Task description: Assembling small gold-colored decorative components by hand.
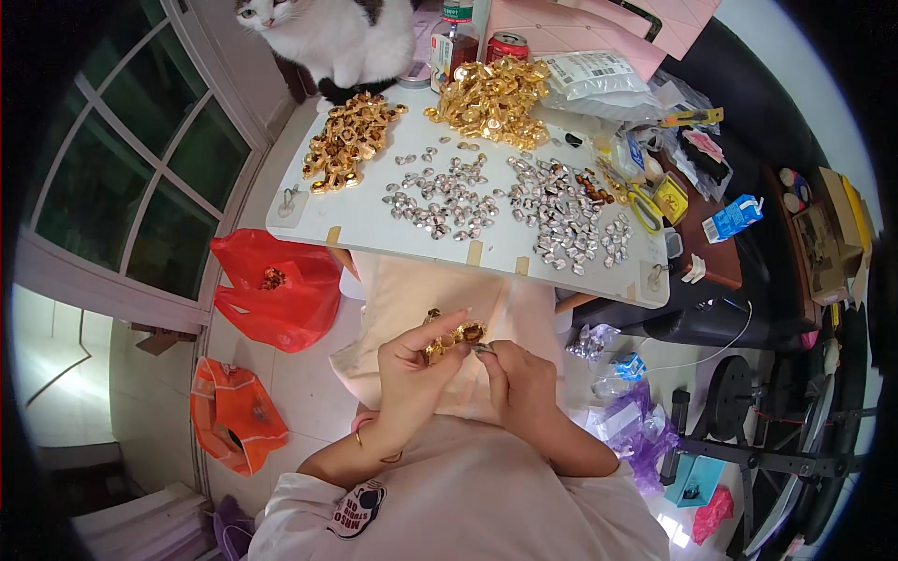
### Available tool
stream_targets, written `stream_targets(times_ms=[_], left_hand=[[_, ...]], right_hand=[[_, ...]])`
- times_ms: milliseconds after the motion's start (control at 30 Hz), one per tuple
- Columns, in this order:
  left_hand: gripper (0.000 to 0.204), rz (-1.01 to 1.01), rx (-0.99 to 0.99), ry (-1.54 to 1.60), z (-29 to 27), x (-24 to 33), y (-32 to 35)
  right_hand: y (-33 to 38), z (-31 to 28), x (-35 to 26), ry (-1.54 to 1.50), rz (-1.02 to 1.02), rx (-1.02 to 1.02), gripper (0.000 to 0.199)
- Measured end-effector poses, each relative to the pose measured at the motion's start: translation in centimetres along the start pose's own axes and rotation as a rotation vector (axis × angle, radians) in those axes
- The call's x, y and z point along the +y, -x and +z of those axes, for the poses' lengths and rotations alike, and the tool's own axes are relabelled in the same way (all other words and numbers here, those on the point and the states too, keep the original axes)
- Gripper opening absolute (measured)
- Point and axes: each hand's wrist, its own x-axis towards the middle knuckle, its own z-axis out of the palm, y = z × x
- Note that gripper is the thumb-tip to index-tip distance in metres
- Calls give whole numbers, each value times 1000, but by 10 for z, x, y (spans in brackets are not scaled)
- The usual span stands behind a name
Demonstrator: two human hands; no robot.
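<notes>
My left hand (412, 379) holds a gold-coloured metal trinket (468, 332) with a dark brown inset above my lap. Pinched in my right hand (522, 381) is a small silvery piece (483, 348), close against the trinket; whether they touch cannot be made out. On the white table (360, 217) ahead lies a heap of gold pieces with brown insets (351, 140) at the left. Farther back is a larger heap of plain gold pieces (491, 98). Silvery drop-shaped pieces lie spread in a left group (444, 201) and a right group (559, 215).
A cat (351, 42) sits at the table's back left. Behind the gold heap stand a bottle (455, 42) and a red can (506, 46). Yellow-handled scissors (645, 208) lie at the right. A red bag (281, 299) and an orange bag (238, 416) are on the floor.
</notes>
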Motion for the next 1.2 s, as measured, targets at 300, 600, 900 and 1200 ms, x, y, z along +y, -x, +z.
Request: stream_targets(times_ms=[300,600,900,1200], left_hand=[[36,96,56,-82,-1,-5,5],[44,317,-16,-488,-3,-10,8],[40,57,127,-122,4,-10,-12],[40,98,151,-48,8,-26,-19]], right_hand=[[1,-6,3,-711,423,-264,18],[-2,-4,0,-619,318,-170,20],[10,-130,-7,-1553,-954,-334,24],[35,-165,14,-1619,-984,-349,20]])
